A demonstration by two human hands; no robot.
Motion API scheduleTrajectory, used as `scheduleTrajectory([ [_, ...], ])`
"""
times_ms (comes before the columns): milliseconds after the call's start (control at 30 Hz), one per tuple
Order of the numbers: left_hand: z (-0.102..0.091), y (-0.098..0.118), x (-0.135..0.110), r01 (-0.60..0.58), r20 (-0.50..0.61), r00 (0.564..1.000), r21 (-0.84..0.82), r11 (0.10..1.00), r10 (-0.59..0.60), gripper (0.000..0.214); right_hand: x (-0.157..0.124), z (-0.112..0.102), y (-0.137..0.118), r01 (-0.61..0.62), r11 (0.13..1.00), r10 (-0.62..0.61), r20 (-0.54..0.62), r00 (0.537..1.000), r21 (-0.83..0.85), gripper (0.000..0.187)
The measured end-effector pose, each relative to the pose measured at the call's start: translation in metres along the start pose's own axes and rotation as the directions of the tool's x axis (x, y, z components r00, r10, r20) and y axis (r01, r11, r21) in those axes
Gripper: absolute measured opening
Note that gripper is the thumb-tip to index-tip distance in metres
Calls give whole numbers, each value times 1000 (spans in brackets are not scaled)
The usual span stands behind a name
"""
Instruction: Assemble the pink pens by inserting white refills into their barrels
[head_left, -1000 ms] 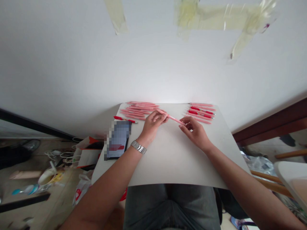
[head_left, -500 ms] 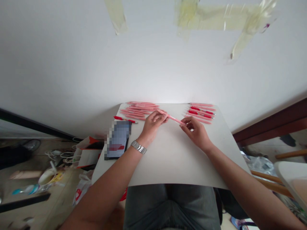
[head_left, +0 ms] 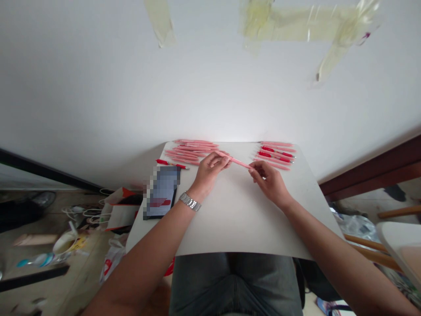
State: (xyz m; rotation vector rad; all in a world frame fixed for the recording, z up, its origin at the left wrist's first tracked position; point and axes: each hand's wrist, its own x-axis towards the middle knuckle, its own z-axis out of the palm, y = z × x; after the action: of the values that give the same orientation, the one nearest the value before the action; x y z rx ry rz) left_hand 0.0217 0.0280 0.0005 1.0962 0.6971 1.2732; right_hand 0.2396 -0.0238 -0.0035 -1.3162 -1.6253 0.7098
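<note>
A pink pen [head_left: 240,163] slants between my two hands above the white table, its right end lower in the view. My left hand [head_left: 213,166], with a metal watch [head_left: 190,201] at the wrist, is closed around the pen's left part. At the other end, my right hand [head_left: 265,174] pinches the pen between thumb and fingers, which cover its tip. Several pink pens [head_left: 194,147] lie in a loose pile beyond my left hand. Beyond my right hand is a group of pink pens [head_left: 278,144] with two red pens [head_left: 279,153] among them.
A single red pen [head_left: 173,164] lies at the table's left, above a dark-edged phone or tablet [head_left: 161,193] with a blurred screen. The table [head_left: 243,219] stands against a white wall [head_left: 210,87]. Paper bags [head_left: 121,210] and a bottle [head_left: 42,260] are on the floor at left.
The fingertips of my right hand have shifted slightly up along the pen's right end, and the pen looks turned a little. My left hand and the laid-out pens have stayed put.
</note>
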Motion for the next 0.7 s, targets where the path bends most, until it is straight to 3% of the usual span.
scheduleTrajectory([
  [267, 0, -1, 1, 12, -34, 999, -11, 1000, -13, 30, -2, -1, -4, 40, 999, -41, 37, 998, 21, 36],
  [700, -2, -2, 1, 9, -43, 999, 11, 1000, -8, 32, -2, 2, 6, 29, 1000, -29, -19, 999, 4, 28],
])
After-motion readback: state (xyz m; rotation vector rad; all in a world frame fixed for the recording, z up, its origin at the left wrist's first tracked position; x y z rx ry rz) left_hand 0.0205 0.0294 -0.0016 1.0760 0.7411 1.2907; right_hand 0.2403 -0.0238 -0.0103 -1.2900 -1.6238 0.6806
